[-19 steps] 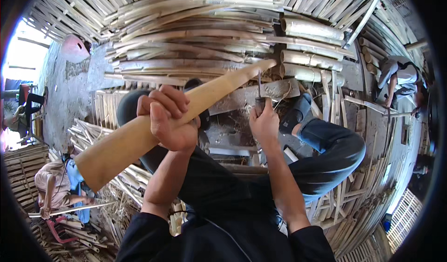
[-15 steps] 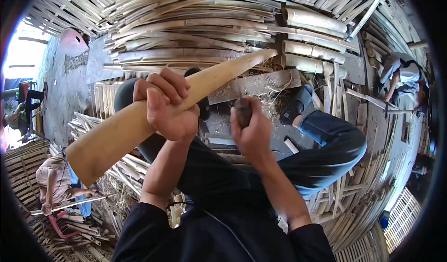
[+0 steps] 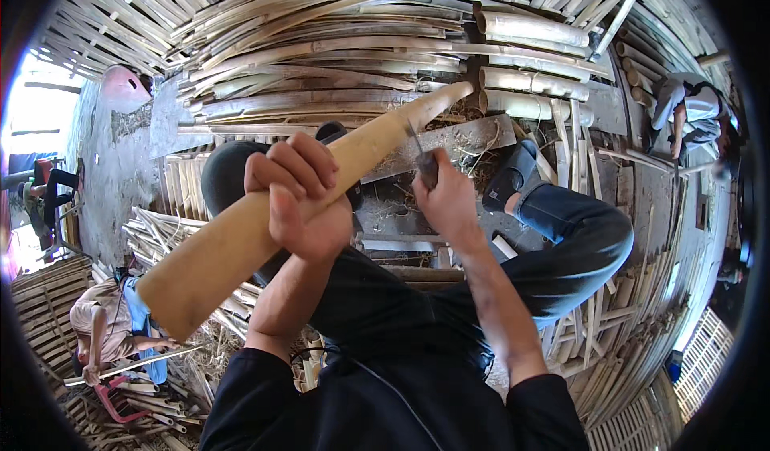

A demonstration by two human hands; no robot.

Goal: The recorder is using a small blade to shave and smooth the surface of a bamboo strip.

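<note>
A thick, pale yellow bamboo pole (image 3: 210, 260) slants across in front of me, its broad end low at the left and its far end up near the middle. My left hand (image 3: 309, 206) is closed around it from below, fingers curled over the top. In my right hand (image 3: 451, 202) is a knife (image 3: 427, 169), gripped by its dark handle. Its thin blade points up and left and appears to meet the side of the pole towards the far end. Whether the edge bites in, I cannot tell.
Beyond the pole lie long stacked bamboo strips (image 3: 321, 54) and several cut bamboo lengths (image 3: 533, 82). A wooden board (image 3: 481, 136) with shavings lies between my legs. Other people work at the left (image 3: 100, 319) and right (image 3: 690, 118). More bamboo pieces are strewn at both sides.
My right hand has moved up and slightly right, bringing the knife's blade to the pole. The pole's broad end and my left hand have shifted a little right and down.
</note>
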